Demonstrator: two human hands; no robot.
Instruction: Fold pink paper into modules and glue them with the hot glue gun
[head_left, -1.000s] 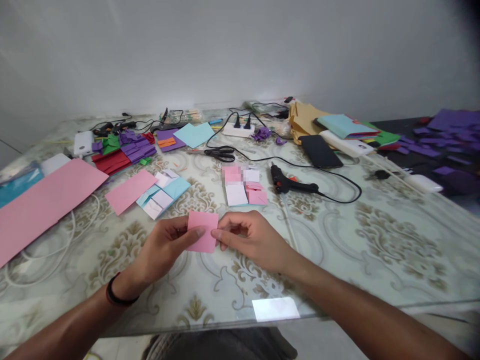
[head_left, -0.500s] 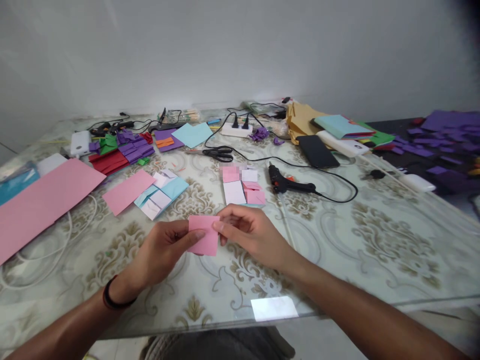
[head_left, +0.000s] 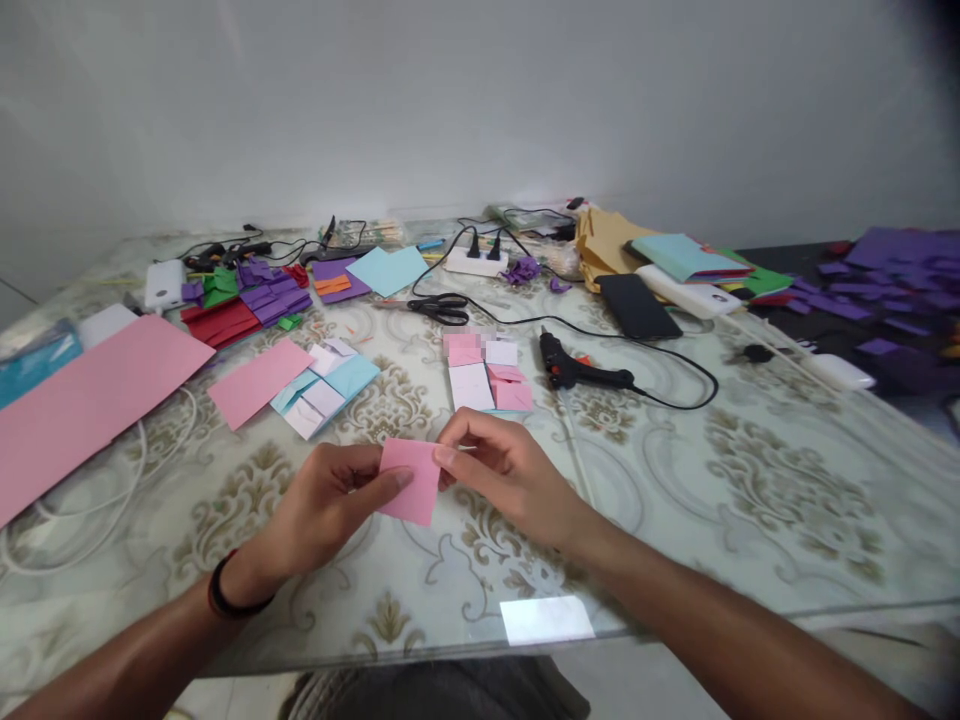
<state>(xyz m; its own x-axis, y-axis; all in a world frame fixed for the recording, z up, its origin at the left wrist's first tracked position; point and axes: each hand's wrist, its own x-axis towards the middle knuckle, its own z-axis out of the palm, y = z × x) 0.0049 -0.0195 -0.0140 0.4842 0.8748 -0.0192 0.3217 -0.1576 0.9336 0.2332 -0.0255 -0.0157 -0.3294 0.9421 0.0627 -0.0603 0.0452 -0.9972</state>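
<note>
Between my two hands is a small pink paper square [head_left: 414, 498], held above the table near its front. My left hand [head_left: 330, 505] pinches its left side, thumb on the front face and fingers behind. With thumb and fingertips my right hand [head_left: 499, 470] grips the upper right corner. Just beyond my right hand lies a group of folded white and pink papers [head_left: 470, 386]. Left of that are more folded papers [head_left: 322, 395] in white and light blue, touching a pink paper strip [head_left: 259, 383].
A black glue gun [head_left: 585, 372] with its cord lies right of centre, near black scissors [head_left: 439, 308]. Behind them stands a white power strip [head_left: 476, 261]. Large pink sheets [head_left: 97, 410] cover the left side. A black phone [head_left: 640, 306] and stacked coloured papers [head_left: 686, 257] lie back right.
The pink paper square has tilted slightly, its lower edge now slanting down to the right. Both hands keep hold of it in nearly the same place.
</note>
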